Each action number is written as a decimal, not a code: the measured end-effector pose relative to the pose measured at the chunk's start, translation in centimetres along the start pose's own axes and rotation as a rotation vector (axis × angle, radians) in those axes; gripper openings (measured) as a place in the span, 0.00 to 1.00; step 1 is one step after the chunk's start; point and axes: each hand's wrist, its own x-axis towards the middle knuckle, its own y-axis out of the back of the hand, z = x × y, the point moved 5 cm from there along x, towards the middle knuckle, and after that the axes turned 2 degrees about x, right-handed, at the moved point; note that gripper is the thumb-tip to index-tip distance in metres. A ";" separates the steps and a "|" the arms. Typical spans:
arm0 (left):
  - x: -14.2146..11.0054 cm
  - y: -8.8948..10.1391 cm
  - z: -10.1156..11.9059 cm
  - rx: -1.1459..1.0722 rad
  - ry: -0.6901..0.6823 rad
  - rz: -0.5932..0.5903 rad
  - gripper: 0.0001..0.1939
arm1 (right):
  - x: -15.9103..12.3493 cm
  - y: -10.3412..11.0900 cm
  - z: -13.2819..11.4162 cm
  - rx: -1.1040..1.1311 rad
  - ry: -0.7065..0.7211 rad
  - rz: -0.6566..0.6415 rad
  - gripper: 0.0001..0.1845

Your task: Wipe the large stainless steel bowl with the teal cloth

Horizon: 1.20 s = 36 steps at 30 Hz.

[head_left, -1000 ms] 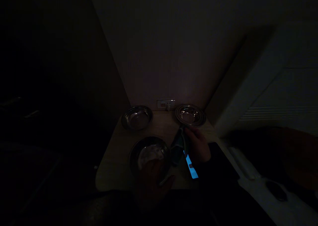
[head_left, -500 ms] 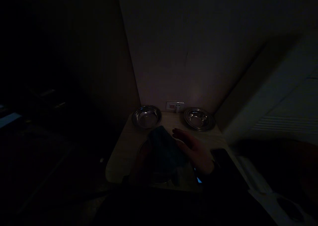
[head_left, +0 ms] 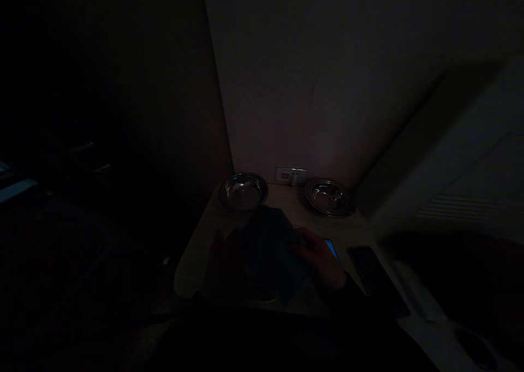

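Note:
The scene is very dark. A blue-green cloth [head_left: 270,252] is bunched in front of me over the small light wooden table. My right hand [head_left: 323,260] pinches the cloth's right side, thumb and fingers closed on it. My left hand [head_left: 223,263] is a dim shape at the cloth's left edge; its fingers are too dark to make out a grip. Below the cloth shows a thin curved metal rim [head_left: 264,300], seemingly of a round dish mostly hidden by the cloth. A phone with a lit blue screen [head_left: 331,247] lies just beyond my right hand.
A steel bowl [head_left: 244,192] stands at the table's back left. Stacked steel dishes [head_left: 329,197] stand at the back right. Between them is a wall socket [head_left: 290,174] with a plug. A dark phone-like slab [head_left: 376,276] lies at the right. The table's left edge [head_left: 186,252] shows.
My right hand has come down and closed on the cloth, where before its fingers were stretched out. The cloth has spread lower. More of the lit phone shows beyond my right hand.

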 end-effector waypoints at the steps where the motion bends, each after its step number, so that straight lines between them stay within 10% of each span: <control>1: -0.1 -0.1 -0.1 0.005 0.009 -0.012 0.17 | 0.0 0.0 0.3 0.015 -0.002 -0.019 0.15; 6: -0.7 0.1 1.1 -0.216 0.171 -0.041 0.40 | -0.1 -0.1 0.9 -0.031 -0.028 -0.121 0.22; 15: -1.1 0.2 2.1 -0.343 0.160 -0.138 0.46 | 0.1 0.4 -0.1 -0.217 0.144 -0.045 0.10; 22: -0.8 0.6 3.3 -0.186 0.079 -0.158 0.34 | -0.7 -0.6 -0.9 -0.171 0.073 -0.281 0.43; 32: -1.1 0.9 5.3 -0.039 -0.047 -0.411 0.26 | -0.6 -1.5 -3.7 -0.737 0.264 -0.554 0.27; 36: -0.4 1.0 4.7 0.055 0.055 -0.364 0.23 | -0.1 -1.3 -3.9 -0.939 0.280 -0.455 0.19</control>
